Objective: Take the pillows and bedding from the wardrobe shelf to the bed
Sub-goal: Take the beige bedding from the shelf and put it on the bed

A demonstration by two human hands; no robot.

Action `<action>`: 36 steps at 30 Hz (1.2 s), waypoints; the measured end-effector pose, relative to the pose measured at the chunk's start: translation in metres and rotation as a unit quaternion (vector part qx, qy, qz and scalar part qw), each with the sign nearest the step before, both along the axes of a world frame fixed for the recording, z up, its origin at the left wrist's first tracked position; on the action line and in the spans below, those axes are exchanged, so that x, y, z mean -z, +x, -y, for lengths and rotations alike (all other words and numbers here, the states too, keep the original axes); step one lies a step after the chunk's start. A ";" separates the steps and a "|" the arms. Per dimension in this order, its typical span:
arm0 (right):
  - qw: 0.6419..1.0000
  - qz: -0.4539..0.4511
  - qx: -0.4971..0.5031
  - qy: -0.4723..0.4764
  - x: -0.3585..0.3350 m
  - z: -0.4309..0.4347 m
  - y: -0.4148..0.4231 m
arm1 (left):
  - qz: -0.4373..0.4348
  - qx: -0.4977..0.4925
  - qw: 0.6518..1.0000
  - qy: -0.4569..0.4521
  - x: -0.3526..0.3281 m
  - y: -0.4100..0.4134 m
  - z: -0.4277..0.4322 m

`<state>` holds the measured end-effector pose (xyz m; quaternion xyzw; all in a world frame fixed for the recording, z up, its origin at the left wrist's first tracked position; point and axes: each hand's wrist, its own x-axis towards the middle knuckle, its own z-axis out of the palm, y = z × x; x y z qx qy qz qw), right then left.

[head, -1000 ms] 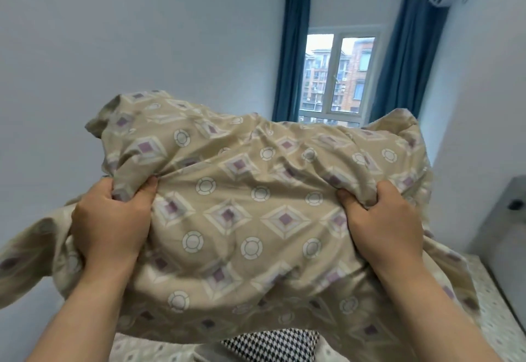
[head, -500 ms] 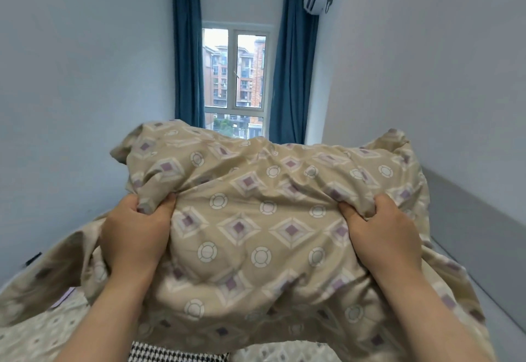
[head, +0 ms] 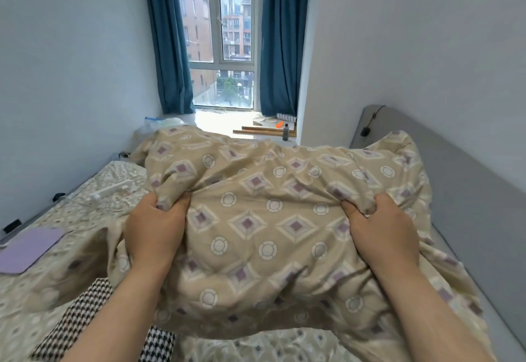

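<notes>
Both hands up front; left hand (head: 155, 230) fisted tight on bunched fold of beige quilt with purple-diamond and white-ring print (head: 264, 219); right hand (head: 382, 232) clenched same way on fold at its far side; quilt held up off bed with pale patterned sheet (head: 94, 205), loose ends drooping toward it; black-and-white houndstooth cloth (head: 76, 321) lying on sheet beneath left forearm; flat lilac pad (head: 27, 247) well left on sheet; grey padded headboard (head: 469, 190) along right; blue curtains (head: 170, 48) flanking window.
</notes>
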<state>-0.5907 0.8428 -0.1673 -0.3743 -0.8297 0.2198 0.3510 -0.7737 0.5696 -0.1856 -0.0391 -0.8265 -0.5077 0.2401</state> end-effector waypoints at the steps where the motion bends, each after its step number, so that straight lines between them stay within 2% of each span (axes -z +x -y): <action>1: 1.000 0.014 0.003 -0.003 0.013 -0.012 0.000 | 0.011 0.004 1.000 -0.007 0.014 0.000 -0.015; 12: 0.985 0.140 0.046 -0.089 0.213 -0.105 -0.026 | 0.158 0.083 0.982 -0.053 0.218 -0.036 -0.123; 18: 0.975 0.187 0.047 -0.111 0.349 -0.119 -0.040 | 0.224 0.101 0.967 -0.072 0.358 -0.051 -0.132; 23: 0.959 0.234 0.046 -0.151 0.440 -0.105 -0.037 | 0.286 0.086 0.947 -0.115 0.447 -0.046 -0.116; 30: 0.927 0.302 0.042 -0.220 0.522 -0.092 -0.037 | 0.330 0.084 0.926 -0.165 0.520 -0.048 -0.104; 36: 0.906 0.348 0.039 -0.238 0.548 -0.091 -0.034 | 0.374 0.114 0.883 -0.259 0.553 -0.039 -0.094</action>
